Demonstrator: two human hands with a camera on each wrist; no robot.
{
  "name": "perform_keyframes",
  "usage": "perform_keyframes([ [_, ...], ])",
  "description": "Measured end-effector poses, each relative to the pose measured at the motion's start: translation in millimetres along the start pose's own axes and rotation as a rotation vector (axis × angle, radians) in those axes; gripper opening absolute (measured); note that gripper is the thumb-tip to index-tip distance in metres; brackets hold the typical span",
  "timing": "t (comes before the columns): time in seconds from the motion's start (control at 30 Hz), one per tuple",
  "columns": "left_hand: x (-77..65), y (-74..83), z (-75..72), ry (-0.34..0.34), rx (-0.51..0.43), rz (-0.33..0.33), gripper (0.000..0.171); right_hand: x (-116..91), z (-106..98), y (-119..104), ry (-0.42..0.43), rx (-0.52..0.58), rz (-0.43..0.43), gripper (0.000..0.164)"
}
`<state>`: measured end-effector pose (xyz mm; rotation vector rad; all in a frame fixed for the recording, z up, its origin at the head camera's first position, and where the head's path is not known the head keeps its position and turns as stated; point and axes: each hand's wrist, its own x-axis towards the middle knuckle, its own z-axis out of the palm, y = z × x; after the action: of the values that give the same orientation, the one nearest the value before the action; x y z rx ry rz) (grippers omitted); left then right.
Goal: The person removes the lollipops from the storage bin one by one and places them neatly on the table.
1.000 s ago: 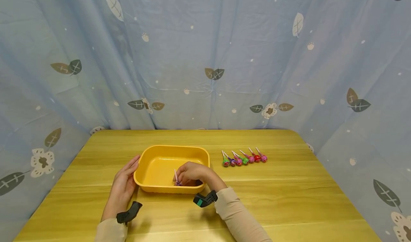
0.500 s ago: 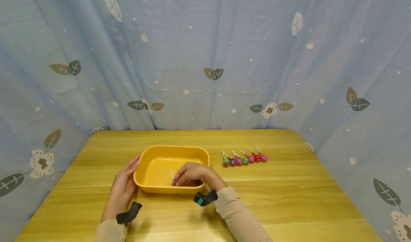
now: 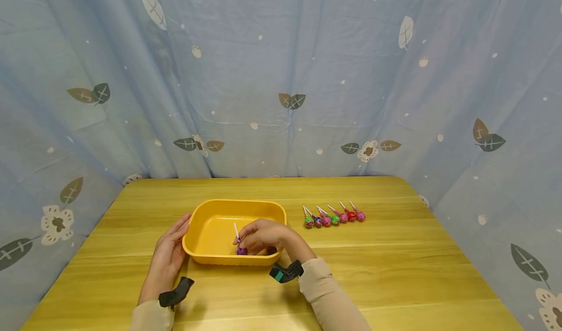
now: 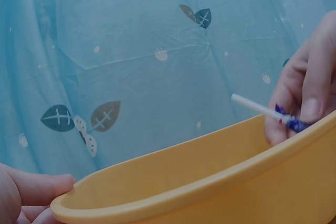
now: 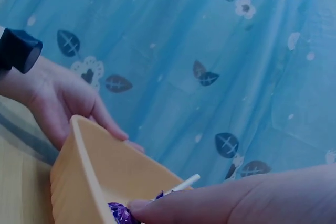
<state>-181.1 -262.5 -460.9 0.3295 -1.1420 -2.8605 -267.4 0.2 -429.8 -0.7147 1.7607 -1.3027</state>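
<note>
My right hand (image 3: pixel 263 236) reaches into a yellow plastic basin (image 3: pixel 210 258), pinching a purple-wrapped lollipop (image 3: pixel 241 251) between thumb and fingers. The lollipop's white stick points up and its wrapped head hangs low, near the basin's front wall. In the right wrist view the purple wrapper (image 5: pixel 122 213) shows just beyond the thumb. My left hand (image 3: pixel 169 250) lies along the basin's left end, fingers extended against the outer wall. A small dark thing (image 3: pixel 271 250) shows beneath the right hand in the basin, mostly hidden.
Several lollipops (image 3: pixel 335 219) in green, purple, pink and red wrappers lie in a row on the wooden table (image 3: pixel 373 272), right of the basin, sticks pointing away. A blue patterned curtain (image 3: pixel 263 77) hangs behind the table and along both sides.
The right hand has shifted slightly and lifted the lollipop a little, so its purple head now shows. The left hand, basin and row of lollipops stay in place.
</note>
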Motion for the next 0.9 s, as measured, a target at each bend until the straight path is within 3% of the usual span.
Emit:
perform_keyframes([
  [0.33,0.0,-1.0,-0.5,-0.037,-0.024,0.004,0.043,-18.2,-3.2,-1.2,0.114,0.135,-0.076,0.023],
  [0.63,-0.3,0.7,0.2,-0.014,-0.007,-0.01,0.045,-32.6,-13.4,-6.1,0.183,0.181,-0.119,0.027],
  [0.9,0.7,0.1,-1.6,-0.038,-0.006,0.008,0.032,-45.8,-24.3,-5.9,0.244,0.177,-0.11,0.02],
])
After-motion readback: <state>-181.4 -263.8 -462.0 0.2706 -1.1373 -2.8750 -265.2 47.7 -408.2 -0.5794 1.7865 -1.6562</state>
